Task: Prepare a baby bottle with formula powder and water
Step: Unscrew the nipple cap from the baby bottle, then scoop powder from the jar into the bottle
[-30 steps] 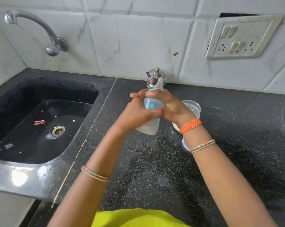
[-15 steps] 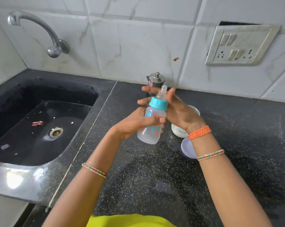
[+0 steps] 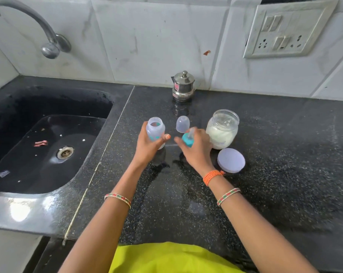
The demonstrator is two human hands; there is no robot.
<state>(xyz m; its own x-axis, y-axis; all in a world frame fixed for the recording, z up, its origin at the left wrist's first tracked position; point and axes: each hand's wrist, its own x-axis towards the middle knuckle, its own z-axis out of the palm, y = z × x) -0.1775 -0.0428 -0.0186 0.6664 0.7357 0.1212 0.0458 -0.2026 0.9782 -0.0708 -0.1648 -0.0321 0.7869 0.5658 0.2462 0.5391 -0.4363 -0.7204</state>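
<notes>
My left hand (image 3: pixel 149 148) grips the clear baby bottle (image 3: pixel 155 131), which stands open-mouthed and upright on the black counter (image 3: pixel 275 174). My right hand (image 3: pixel 196 150) holds the teal collar with the nipple (image 3: pixel 188 138), just right of the bottle and low over the counter. The clear bottle cap (image 3: pixel 182 124) stands behind the two hands. An open jar of white formula powder (image 3: pixel 222 130) sits to the right of my right hand, with its pale round lid (image 3: pixel 231 160) lying flat in front of it.
A small steel pot with a lid (image 3: pixel 183 86) stands at the back wall. The black sink (image 3: pixel 44 146) with its drain and scraps lies to the left, under a tap (image 3: pixel 48 42). A switch panel (image 3: pixel 285 30) is on the tiled wall.
The teal collar with the nipple has come off the bottle into my right hand. Both hands have lowered, and the bottle now rests on the counter.
</notes>
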